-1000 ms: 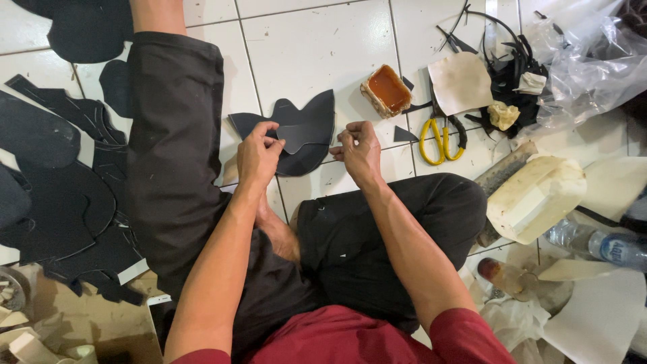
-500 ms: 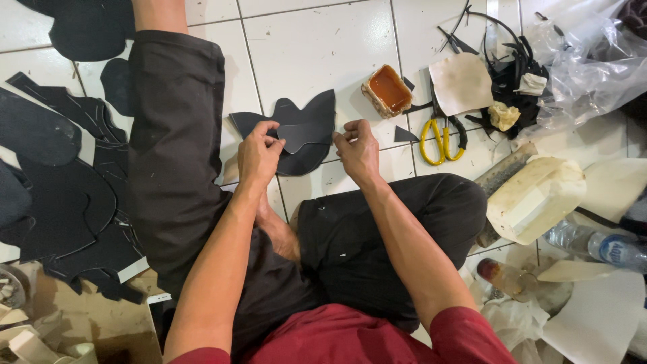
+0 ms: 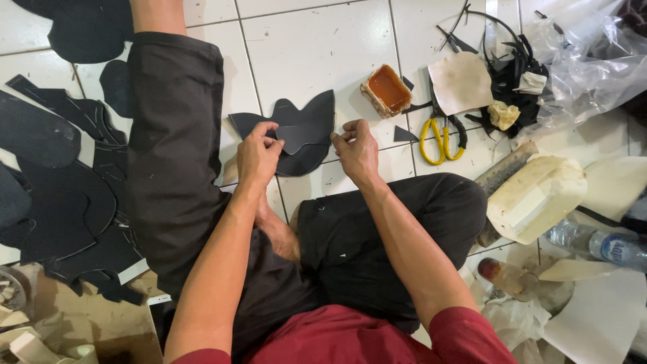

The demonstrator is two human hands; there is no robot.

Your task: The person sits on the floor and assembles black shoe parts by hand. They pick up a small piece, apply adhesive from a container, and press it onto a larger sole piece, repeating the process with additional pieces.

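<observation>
Hands [image 3: 259, 154] unmoved, still gripping black piece [image 3: 303, 135].

White tiled floor [image 3: 317, 47], dark grout

A small box of orange glue [image 3: 386, 89] sits on the white tile floor [image 3: 317, 47]. Yellow scissors [image 3: 441, 140] lie near it. A pale jug [image 3: 536, 199] lies on its side by a water bottle [image 3: 600, 244]. A clear plastic bag [image 3: 593, 64] is crumpled nearby.
</observation>
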